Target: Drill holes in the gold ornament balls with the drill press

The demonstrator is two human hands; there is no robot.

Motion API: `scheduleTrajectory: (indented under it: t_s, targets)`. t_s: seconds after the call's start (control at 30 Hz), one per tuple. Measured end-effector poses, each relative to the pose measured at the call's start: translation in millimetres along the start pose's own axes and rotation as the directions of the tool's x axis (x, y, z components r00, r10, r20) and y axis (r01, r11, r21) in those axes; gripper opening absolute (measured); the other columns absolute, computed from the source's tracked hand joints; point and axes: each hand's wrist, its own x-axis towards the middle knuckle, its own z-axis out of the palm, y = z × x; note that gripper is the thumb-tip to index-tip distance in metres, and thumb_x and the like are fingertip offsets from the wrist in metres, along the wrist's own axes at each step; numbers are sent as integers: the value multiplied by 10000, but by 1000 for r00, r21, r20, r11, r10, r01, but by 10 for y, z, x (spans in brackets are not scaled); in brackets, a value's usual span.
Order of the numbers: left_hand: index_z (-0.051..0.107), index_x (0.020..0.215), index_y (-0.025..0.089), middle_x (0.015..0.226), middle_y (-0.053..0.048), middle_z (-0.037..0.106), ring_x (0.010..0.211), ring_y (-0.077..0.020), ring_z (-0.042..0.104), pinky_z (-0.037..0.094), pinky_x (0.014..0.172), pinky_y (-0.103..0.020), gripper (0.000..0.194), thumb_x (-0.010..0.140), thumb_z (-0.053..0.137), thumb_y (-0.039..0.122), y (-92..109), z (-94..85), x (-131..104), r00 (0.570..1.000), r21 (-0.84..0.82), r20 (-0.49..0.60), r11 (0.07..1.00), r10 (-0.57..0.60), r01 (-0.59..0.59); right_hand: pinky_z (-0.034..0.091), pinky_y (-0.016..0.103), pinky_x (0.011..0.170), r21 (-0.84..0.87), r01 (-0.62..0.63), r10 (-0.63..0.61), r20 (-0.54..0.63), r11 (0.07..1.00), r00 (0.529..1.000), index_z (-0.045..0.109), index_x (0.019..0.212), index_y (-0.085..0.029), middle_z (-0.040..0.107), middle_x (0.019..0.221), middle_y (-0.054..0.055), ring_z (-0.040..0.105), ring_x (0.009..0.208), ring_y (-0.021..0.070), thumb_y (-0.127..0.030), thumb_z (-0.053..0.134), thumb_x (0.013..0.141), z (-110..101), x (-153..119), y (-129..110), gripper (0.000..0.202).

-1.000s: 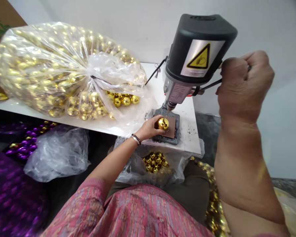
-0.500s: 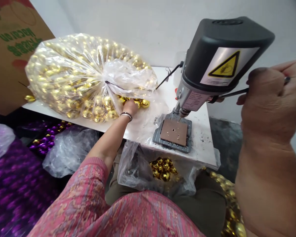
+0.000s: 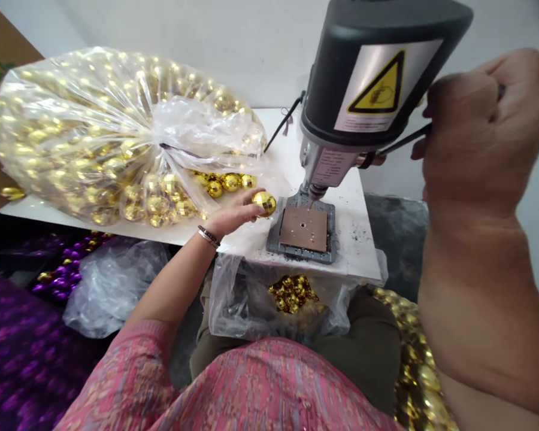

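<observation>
Between its fingertips my left hand [image 3: 236,214] holds a shiny gold faceted ball [image 3: 265,204], just left of the drill press base [image 3: 275,241]. My right hand [image 3: 485,131] is closed around the feed lever [image 3: 406,140] of the small bench drill press [image 3: 372,84]. A brown square board [image 3: 304,228] with a hole in it lies on the base, under the drill bit. Behind my left hand, a big clear plastic bag [image 3: 72,120] full of gold balls spills several onto the white table [image 3: 351,230].
An open plastic bag [image 3: 233,299] with gold balls hangs at the table's front edge, over my lap. Purple balls in bags [image 3: 22,359] are at the lower left, and more gold balls [image 3: 413,353] at the lower right. A cardboard box [image 3: 9,36] stands far left.
My left hand has come out of the bag's mouth with a gold ball and moved right toward the drill base. My right hand stays on the lever. The view has shifted slightly right.
</observation>
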Motion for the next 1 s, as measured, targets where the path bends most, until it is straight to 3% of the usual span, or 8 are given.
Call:
scheduleTrajectory:
  t_s: [0.07,0.13,0.23,0.33,0.5,0.63,0.83,1.0]
  targets:
    - [652,1274,202,1143,-86,730,907,-161,675,529,733,-256,548,773,731,410,77,163,-65,987,-171,157,984,-14,41,164,256,581,-17,-39,40,29,999,999,351,692,-213,388,659,-19,303,615,57,-212,498,899,22,97,8,253]
    - [669,1217,181,1139,-96,734,906,-162,675,528,729,-256,540,745,786,417,127,338,-59,973,-239,224,965,-53,107,163,238,583,-20,-70,71,61,997,996,349,695,-206,420,685,-14,293,647,45,-247,505,918,34,165,0,275]
    - [663,1163,150,1070,-91,749,866,-160,674,526,733,-266,517,743,829,401,139,582,43,976,-200,184,968,-114,151,187,206,579,-12,-115,116,110,993,987,369,711,-187,457,720,-16,278,668,27,-278,510,937,43,199,-47,281]
    - [668,1131,145,1088,-89,755,936,-176,682,538,818,-286,466,758,835,370,106,745,157,990,-142,99,983,-100,114,197,178,567,1,-144,143,110,990,984,357,710,-183,444,714,-24,278,673,20,-243,505,941,54,195,-103,281]
    - [695,1134,169,1100,-63,755,1007,-194,669,528,903,-304,464,742,849,366,96,808,205,999,55,31,998,-8,7,182,127,534,-25,-180,182,113,983,977,331,710,-187,349,688,-43,268,650,3,-226,478,951,54,183,-166,285]
    - [680,1232,159,1143,-69,750,1008,-204,668,531,926,-326,568,721,858,333,189,835,176,1000,190,0,982,-20,19,179,128,528,16,-141,138,133,990,981,323,713,-192,327,678,-44,247,636,1,-219,463,957,28,152,-194,282]
    - [657,1362,147,1258,-95,745,1139,-269,685,518,1056,-388,697,703,860,253,321,970,155,998,420,35,905,49,-59,213,155,556,25,-126,121,138,992,983,322,728,-201,362,690,-44,270,628,8,-230,466,970,33,139,-168,283]
    - [665,1377,177,1275,-92,753,1153,-283,696,536,1043,-396,703,712,864,285,232,1013,191,996,405,39,910,80,-89,248,189,581,31,-55,51,120,998,991,294,727,-214,282,663,-50,280,626,34,-168,485,956,1,38,-151,302]
